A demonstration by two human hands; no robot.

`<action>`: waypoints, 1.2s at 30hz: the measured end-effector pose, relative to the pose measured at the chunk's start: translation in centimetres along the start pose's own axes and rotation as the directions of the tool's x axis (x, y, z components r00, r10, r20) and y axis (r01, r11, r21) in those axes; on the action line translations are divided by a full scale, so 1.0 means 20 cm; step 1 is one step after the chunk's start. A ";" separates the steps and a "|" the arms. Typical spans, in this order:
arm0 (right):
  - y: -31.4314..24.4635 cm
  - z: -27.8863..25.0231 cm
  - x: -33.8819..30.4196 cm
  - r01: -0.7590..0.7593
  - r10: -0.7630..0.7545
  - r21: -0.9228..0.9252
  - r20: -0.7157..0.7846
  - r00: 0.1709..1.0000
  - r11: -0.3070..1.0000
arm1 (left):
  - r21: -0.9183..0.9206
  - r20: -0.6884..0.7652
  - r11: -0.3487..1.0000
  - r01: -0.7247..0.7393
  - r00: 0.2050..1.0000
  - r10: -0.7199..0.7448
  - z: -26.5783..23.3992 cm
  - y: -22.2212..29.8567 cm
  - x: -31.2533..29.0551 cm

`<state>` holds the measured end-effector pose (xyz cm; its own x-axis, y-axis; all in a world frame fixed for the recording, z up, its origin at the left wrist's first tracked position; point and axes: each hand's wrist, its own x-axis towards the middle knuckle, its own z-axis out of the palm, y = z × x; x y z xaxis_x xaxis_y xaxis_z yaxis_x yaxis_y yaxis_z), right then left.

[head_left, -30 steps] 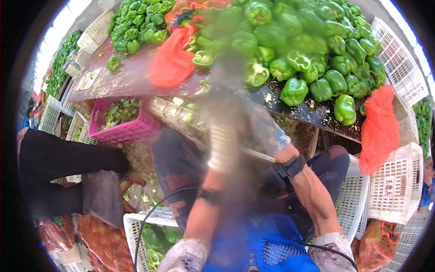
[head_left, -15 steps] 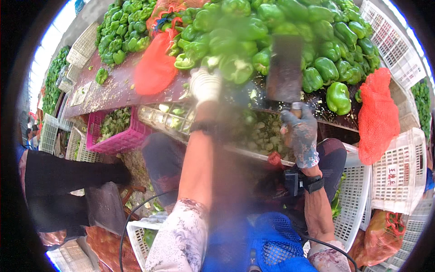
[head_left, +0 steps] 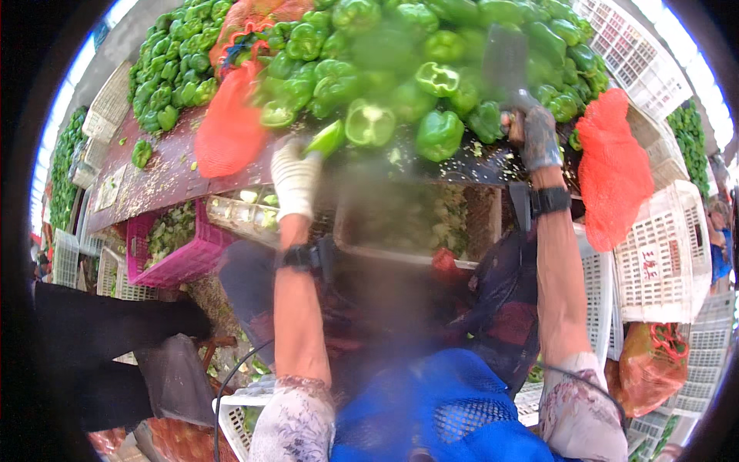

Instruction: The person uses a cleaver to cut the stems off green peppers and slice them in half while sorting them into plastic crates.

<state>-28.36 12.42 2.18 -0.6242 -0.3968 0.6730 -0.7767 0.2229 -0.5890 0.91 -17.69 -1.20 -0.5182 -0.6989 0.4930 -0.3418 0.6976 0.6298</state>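
My left hand [head_left: 295, 183], in a white knitted glove, is at the near edge of the dark table with its fingers closed on a cut piece of green bell pepper [head_left: 327, 138]. Beside that piece lies a pepper half [head_left: 370, 124], its pale inside showing. My right hand [head_left: 537, 137], in a grey patterned glove, grips the handle of a cleaver [head_left: 506, 58]. The blade points away from me over the pepper pile [head_left: 446, 46]. A whole green pepper [head_left: 439, 136] sits between my hands, and a cut one [head_left: 437, 78] rests behind it.
A crate [head_left: 422, 254] with pepper scraps stands below the table edge, with a pink crate [head_left: 181, 258] to its left. Red mesh bags [head_left: 229, 127] lie on the table and hang at right. White crates [head_left: 663, 254] stand at right. Another person's dark-clothed legs [head_left: 115, 323] are at left.
My right hand has lifted the cleaver up and away over the pile. My left hand has shifted left and nearer, now with a cut pepper piece. The view has shifted slightly.
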 end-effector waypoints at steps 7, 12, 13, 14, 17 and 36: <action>0.04 0.08 0.02 -0.041 0.274 -0.702 0.222 0.936 0.711 | -0.577 0.066 0.785 0.225 0.971 -0.230 -0.07 -0.05 -0.25; -0.22 0.10 -0.11 -0.013 0.113 -0.807 0.067 0.991 0.591 | -0.679 0.077 0.727 0.104 0.995 -0.071 -0.06 0.10 -0.36; -0.31 0.10 -0.13 0.138 -0.095 -0.712 0.101 0.990 0.689 | -0.693 0.149 0.699 0.177 0.984 -0.102 -0.07 0.12 -0.37; -0.42 0.09 -0.15 0.297 -0.294 -0.601 0.107 0.950 0.742 | -0.661 0.105 0.749 0.047 0.994 0.030 -0.09 0.19 -0.36; -0.78 0.16 -0.27 0.601 -0.431 -0.365 0.450 0.782 0.711 | -0.821 0.145 0.565 0.086 0.988 0.061 -0.13 0.32 -0.36; -1.09 0.31 -0.52 0.103 -0.289 0.306 0.662 0.691 0.946 | -0.784 0.596 -0.269 0.560 0.799 -0.074 -0.16 0.39 -0.52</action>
<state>-4.31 6.12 5.22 -0.1513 -0.9284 0.3394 -0.7740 -0.1022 -0.6249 6.23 -5.53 0.53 -0.8562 -0.5165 -0.0105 0.4166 -0.7024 0.5771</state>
